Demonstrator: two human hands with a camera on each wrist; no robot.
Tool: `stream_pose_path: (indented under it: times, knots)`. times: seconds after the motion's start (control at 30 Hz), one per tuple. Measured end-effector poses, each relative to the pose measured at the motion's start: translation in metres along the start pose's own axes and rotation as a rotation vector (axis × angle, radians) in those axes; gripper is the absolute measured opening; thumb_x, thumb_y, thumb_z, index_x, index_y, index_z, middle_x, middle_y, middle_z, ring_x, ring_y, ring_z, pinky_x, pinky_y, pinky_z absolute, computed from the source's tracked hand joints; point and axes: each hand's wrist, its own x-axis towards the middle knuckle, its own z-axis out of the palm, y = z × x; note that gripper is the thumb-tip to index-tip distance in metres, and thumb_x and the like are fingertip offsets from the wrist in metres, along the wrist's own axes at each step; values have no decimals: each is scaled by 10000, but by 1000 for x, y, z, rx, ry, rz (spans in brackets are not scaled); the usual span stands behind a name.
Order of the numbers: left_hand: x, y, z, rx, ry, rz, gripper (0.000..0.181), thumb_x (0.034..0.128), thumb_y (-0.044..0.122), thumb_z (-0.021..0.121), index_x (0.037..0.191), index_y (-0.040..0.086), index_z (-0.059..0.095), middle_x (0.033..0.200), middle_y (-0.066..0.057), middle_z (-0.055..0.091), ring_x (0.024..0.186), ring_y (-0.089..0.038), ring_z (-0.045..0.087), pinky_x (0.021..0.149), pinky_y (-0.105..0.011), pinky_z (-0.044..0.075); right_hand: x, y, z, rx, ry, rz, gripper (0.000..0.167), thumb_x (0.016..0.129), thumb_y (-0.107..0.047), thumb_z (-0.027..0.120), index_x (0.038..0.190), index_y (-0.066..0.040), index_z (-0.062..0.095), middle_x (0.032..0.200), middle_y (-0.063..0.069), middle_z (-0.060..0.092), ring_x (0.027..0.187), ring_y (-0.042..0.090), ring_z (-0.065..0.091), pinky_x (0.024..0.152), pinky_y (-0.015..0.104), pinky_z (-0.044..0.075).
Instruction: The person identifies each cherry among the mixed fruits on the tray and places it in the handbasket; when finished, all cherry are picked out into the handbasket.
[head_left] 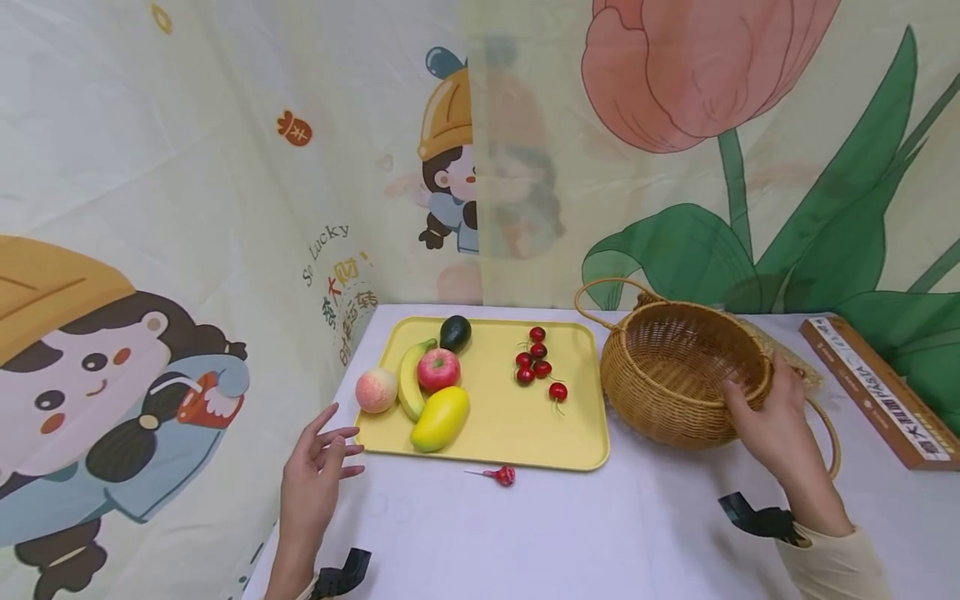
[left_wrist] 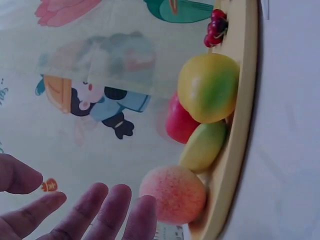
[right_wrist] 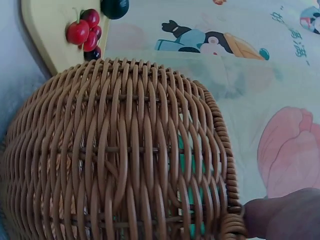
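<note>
My right hand (head_left: 780, 425) grips the right rim of a round wicker basket (head_left: 652, 412), thumb inside it. The basket leans with its opening toward me; in the right wrist view its woven wall (right_wrist: 120, 150) hides most of the hand. My left hand (head_left: 318, 471) hovers with spread fingers at the left front corner of a yellow tray (head_left: 517, 429), holding nothing. Nearest to it is a peach (head_left: 377, 391). Beside that lie a banana (head_left: 409, 383), a red apple (head_left: 438, 370), a yellow mango (head_left: 441, 419) and a dark avocado (head_left: 455, 334). Several cherries (head_left: 542, 368) lie on the tray's right half.
A small red-headed item with a thin stick (head_left: 504, 476) lies in front of the tray. At the right stands a long brown box marked PASTA (head_left: 877, 392). Printed cloth hangs behind and to the left of the white table.
</note>
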Motion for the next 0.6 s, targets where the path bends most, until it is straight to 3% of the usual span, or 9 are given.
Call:
stream_pose_path:
  times: [0.07,0.17,0.3,0.37,0.47,0.6]
  knots:
    - [-2,-2,4,-21,-37,12,505,1122,237,549,1617,251,448,1365,-191,698,964,-58,770,741,-171,609,3,2,0,35,-15,20,900,1103,-315,446,1649,74,-154,1693,421,-161,1480,761,121,987,852,338]
    - [-1,5,16,-38,-109,89,515,1102,179,588,1602,219,471,1354,-184,693,957,-3,729,760,-170,608,5,3,0,58,-15,44,887,1080,-251,452,1653,68,-145,1701,395,-178,1478,762,130,1001,841,341]
    - [9,30,38,0,-169,238,528,1049,122,671,1554,204,542,1338,-150,693,1081,-221,729,799,-151,590,8,3,1,86,-26,75,890,1062,-207,461,1656,61,-144,1695,382,-178,1480,753,154,1018,822,360]
    - [16,45,50,38,-179,303,509,1024,114,703,1513,207,595,1352,-124,692,1125,-293,710,831,-197,608,10,2,3,97,-41,87,897,1058,-208,467,1661,46,-147,1695,367,-191,1487,746,151,1025,817,367]
    - [29,63,73,117,-221,413,469,997,112,736,1453,178,652,1361,-107,685,1139,-304,706,901,-337,646,11,1,4,103,-57,87,895,1055,-211,470,1674,14,-136,1700,347,-204,1482,754,149,1019,814,374]
    - [44,79,109,239,-347,535,436,993,108,736,1422,155,675,1367,-129,664,1149,-326,690,941,-475,632,10,1,3,86,-64,70,886,1054,-222,468,1684,-12,-118,1707,341,-203,1462,773,155,996,831,376]
